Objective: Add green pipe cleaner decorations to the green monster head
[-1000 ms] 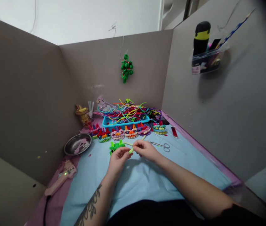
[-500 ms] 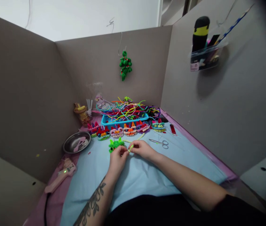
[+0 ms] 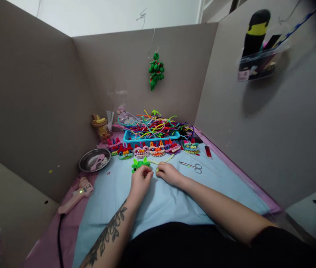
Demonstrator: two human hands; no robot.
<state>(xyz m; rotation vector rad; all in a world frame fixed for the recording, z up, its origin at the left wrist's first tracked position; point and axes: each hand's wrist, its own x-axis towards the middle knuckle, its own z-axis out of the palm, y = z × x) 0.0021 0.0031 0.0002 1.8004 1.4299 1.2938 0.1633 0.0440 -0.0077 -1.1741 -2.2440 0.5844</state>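
My right hand [image 3: 169, 174] is closed around a short yellow-green piece of fuzzy pipe cleaner [image 3: 157, 170], mostly covered by the fingers. A small gap to its left, my left hand [image 3: 141, 180] is held in a pinch; whatever may be between its fingertips is too small to make out. Just beyond the left hand lies a bright green pipe-cleaner creature [image 3: 139, 164] with ear-like tips and a dark eye, partly hidden by that hand. A pale yellow pipe-cleaner strand [image 3: 169, 158] stretches across the cloth behind my right hand.
Several colourful pipe-cleaner creatures [image 3: 141, 150] line up before a blue tray [image 3: 135, 140] heaped with pipe cleaners. Scissors [image 3: 194, 166] lie at right. A metal bowl [image 3: 83, 163] and a pink hot glue gun [image 3: 75, 199] with a lit light are at left. Grey panels [image 3: 135, 67] surround the table.
My hands have moved apart; before, they met at the yellow-green piece, which now stays with my right hand. The camera view has shifted, moving the scene slightly right and up.
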